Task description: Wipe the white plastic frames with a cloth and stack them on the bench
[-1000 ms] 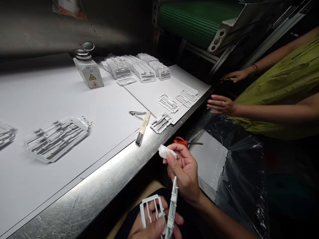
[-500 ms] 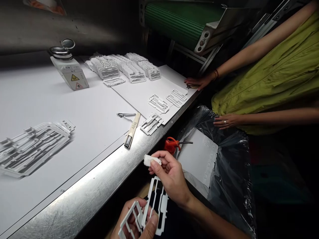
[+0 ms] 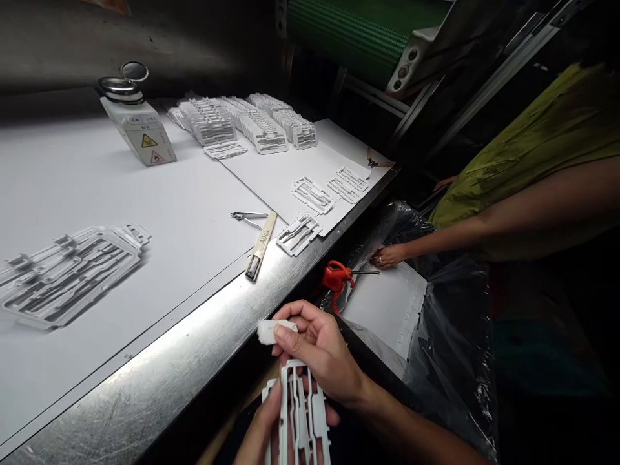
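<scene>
Between the thumb and fingers of my right hand (image 3: 320, 352) is a folded white wipe (image 3: 276, 331), pinched just past the table edge. Lower down, my left hand (image 3: 266, 420) grips white slotted plastic frames (image 3: 304, 413), at least two, one lying over another. The upper end of the frames comes close under my right hand. Three similar frames lie on the table to the upper right, the nearest (image 3: 299, 234) by the metal edge. Left of it rest a wooden-handled tool marked A048 (image 3: 261, 245) and small metal nippers (image 3: 249, 217).
Stacks of white frames (image 3: 208, 123) stand at the back beside a dispenser bottle (image 3: 140, 132). A larger frame assembly (image 3: 77, 278) lies left. Right of the table edge are a red air gun (image 3: 338, 276), a plastic-lined bin (image 3: 436, 323) and a co-worker's hand (image 3: 389, 256).
My right hand has moved slightly left and down with the wipe. The frames in my left hand came together. The co-worker's hand left the pliers on the table; another reached into the bin.
</scene>
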### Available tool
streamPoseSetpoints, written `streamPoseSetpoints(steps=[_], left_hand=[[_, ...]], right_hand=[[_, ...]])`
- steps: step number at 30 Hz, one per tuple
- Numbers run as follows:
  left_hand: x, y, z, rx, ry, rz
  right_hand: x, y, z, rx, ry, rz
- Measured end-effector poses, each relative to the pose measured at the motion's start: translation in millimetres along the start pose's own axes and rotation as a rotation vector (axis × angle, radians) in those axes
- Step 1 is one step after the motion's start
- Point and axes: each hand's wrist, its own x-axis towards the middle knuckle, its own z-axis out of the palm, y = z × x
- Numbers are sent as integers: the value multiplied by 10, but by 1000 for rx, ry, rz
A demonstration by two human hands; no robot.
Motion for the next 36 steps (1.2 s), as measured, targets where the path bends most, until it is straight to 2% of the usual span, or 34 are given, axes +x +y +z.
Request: streamPoseSetpoints(steps=[5, 9, 12, 16, 21, 25, 30, 36], left_hand=[[-67, 57, 32, -124, -17, -5], [-119, 63, 34, -258, 18, 17], [-99, 43, 1, -262, -42, 68], [-92, 19, -28, -263, -57, 110], [-105, -4, -39, -264, -43, 114], [-101, -4, -46, -258, -38, 104], [-100, 39, -45, -273, -25, 67], [-73, 81, -48, -261, 17, 58]], right_hand=[[21, 5, 70, -288, 37, -169], [-8, -40, -26, -458, 115, -273], [-67, -91, -129, -495, 143, -304], [-174, -152, -187, -629, 101, -336], [-241, -197, -137, -768, 49, -427], [-230, -204, -139, -774, 65, -433], [-218, -220, -225, -740, 137, -367], [-226, -219, -236, -797, 105, -375]])
